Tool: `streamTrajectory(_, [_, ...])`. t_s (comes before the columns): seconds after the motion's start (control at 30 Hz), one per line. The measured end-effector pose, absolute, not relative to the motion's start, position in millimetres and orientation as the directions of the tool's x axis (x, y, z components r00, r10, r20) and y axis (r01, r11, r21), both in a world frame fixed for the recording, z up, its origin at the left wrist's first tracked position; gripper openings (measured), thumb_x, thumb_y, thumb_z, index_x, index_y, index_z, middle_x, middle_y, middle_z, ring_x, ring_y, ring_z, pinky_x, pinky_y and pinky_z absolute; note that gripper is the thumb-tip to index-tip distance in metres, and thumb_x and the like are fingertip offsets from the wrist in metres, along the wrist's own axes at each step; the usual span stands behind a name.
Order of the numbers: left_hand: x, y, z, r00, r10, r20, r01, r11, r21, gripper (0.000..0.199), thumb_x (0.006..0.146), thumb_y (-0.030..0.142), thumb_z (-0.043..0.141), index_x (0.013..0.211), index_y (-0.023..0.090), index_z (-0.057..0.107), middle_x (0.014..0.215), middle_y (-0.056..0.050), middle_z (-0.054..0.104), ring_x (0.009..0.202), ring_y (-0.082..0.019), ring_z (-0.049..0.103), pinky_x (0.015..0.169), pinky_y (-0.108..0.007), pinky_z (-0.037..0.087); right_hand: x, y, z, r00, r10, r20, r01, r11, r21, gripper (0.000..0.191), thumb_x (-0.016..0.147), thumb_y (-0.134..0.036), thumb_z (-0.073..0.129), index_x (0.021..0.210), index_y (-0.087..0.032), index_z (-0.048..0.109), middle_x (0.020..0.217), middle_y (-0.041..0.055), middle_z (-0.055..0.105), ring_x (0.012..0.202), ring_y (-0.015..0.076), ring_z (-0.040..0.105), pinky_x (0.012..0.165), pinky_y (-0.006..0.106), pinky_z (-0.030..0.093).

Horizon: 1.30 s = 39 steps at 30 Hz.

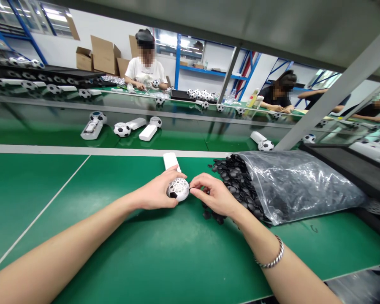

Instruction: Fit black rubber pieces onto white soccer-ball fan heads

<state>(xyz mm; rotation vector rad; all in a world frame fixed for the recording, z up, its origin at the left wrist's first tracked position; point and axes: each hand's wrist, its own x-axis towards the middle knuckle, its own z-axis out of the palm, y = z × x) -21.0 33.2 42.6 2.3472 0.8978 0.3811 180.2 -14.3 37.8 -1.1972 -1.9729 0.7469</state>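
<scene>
holding a white soccer-ball shell (178, 189) in the left hand (155, 190), fingers wrapped around it just above the green bench (34, 211), near the middle of the scene. the right hand (213, 195) is up against the shell's right side, thumb and fingers pinched together on something tiny, can't really tell what. a heap of black pieces (237, 185) spills from a clear plastic bag (299, 188) just right of the hands, and a white handle (172, 162) lies just past the shell on the far side.
</scene>
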Motion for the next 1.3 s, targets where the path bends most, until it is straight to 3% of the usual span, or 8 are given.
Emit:
streamTrajectory(0.27, [-25.8, 34.8, 47.8, 0.773, 0.634, 0.013, 0.489, -0.608, 0.626, 0.062, 0.059, 0.014, 0.054, 0.119, 0.021, 0.041, 0.141, -0.011, 0.024, 0.133, -0.023, 0.013, 0.106, -0.038, 0.021, 176.6, -14.7, 37.3, -0.332, 0.921, 0.202, 0.400, 0.331, -0.855, 0.008, 0.078, -0.025, 0.055, 0.083, -0.020, 0.057, 0.075, -0.0009, 0.058, 0.067, 0.0114, 0.051, 0.062, 0.025, 0.042])
streamTrajectory(0.57, [-12.3, 25.9, 37.7, 0.655, 0.748, 0.107, 0.509, -0.541, 0.670, 0.047, 0.067, 0.039, 0.061, 0.108, 0.021, 0.047, 0.132, -0.010, 0.040, 0.133, -0.025, 0.015, 0.104, -0.041, 0.026, 170.5, -9.5, 26.8, -0.273, 0.932, 0.237, 0.416, 0.336, -0.845, 0.006, 0.076, -0.025, 0.058, 0.077, -0.019, 0.059, 0.079, 0.0002, 0.054, 0.071, 0.0118, 0.050, 0.066, 0.025, 0.041])
streamTrajectory(0.93, [-9.2, 21.1, 37.1, 0.607, 0.781, 0.151, 0.516, -0.531, 0.672, 0.037, 0.067, 0.026, 0.057, 0.102, 0.020, 0.050, 0.133, -0.008, 0.039, 0.133, -0.025, 0.016, 0.104, -0.040, 0.027, 164.9, -2.5, 15.8, -0.261, 0.959, 0.113, 0.246, 0.179, -0.953, 0.016, 0.071, -0.031, 0.063, 0.071, -0.018, 0.053, 0.069, -0.0026, 0.053, 0.064, 0.0109, 0.048, 0.063, 0.025, 0.041])
streamTrajectory(1.13, [-9.7, 22.3, 31.4, 0.616, 0.772, 0.155, 0.494, -0.532, 0.688, 0.036, 0.066, 0.023, 0.056, 0.101, 0.020, 0.050, 0.135, -0.010, 0.036, 0.132, -0.024, 0.020, 0.104, -0.042, 0.026, 167.2, 3.9, 12.7, -0.220, 0.961, 0.165, 0.375, 0.239, -0.896, 0.018, 0.078, -0.035, 0.054, 0.071, -0.019, 0.051, 0.066, -0.0035, 0.049, 0.061, 0.0105, 0.045, 0.059, 0.023, 0.038])
streamTrajectory(1.3, [0.9, 28.2, 17.1, 0.671, 0.719, 0.183, 0.458, -0.595, 0.661, 0.043, 0.061, 0.019, 0.059, 0.103, 0.020, 0.049, 0.130, -0.011, 0.042, 0.131, -0.021, 0.021, 0.104, -0.037, 0.028, 193.1, 19.1, -11.2, -0.179, 0.919, 0.352, 0.627, 0.383, -0.679, 0.010, 0.077, -0.023, 0.055, 0.086, -0.020, 0.059, 0.087, 0.0023, 0.056, 0.088, 0.0165, 0.049, 0.082, 0.031, 0.035])
